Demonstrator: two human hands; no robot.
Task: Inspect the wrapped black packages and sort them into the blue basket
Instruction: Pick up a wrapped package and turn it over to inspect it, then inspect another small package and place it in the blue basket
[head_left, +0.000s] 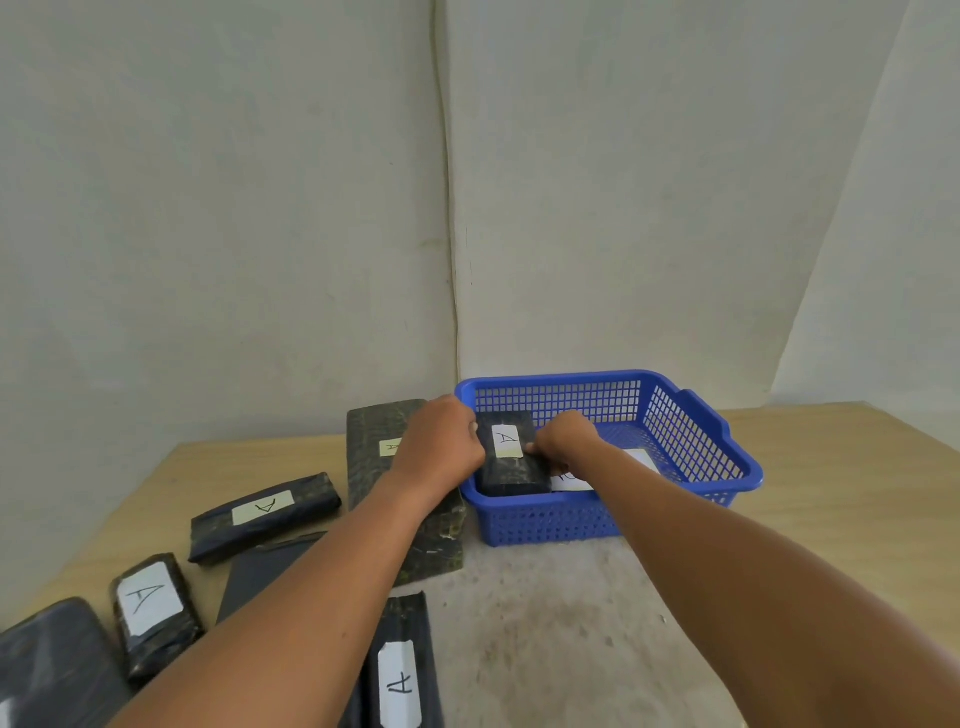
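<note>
While both hands hold it, the small wrapped black package (511, 457) sits inside the blue basket (691, 431), at its left end, with its long axis running from the near wall toward the far wall and its white label marked "A" facing up. The left hand (444, 441) grips the package's left long side, its fingers (470, 431) curled over the edge; the right hand (569, 436) pinches the right long side with bent fingers near the label. The package's near end looks to rest against the basket's front wall, and its left side lies close to the left wall. To its right the basket floor has open room, with a white label of another item (576, 480) showing under the right forearm.

Just left of the basket, touching or nearly touching it, lies a large dark wrapped block (379, 457) with its long axis also pointing away from the person. Further left on the bench (831, 467) lie a long labelled package (265, 512), a short labelled package (153, 608), a flat dark pouch (260, 571), a dark bundle at the lower left corner (52, 665) and a labelled package near the bottom edge (402, 670).

The bench is light wood, with a worn grey patch in front of the basket. Pale sheeting (234, 208) forms the backdrop behind.
</note>
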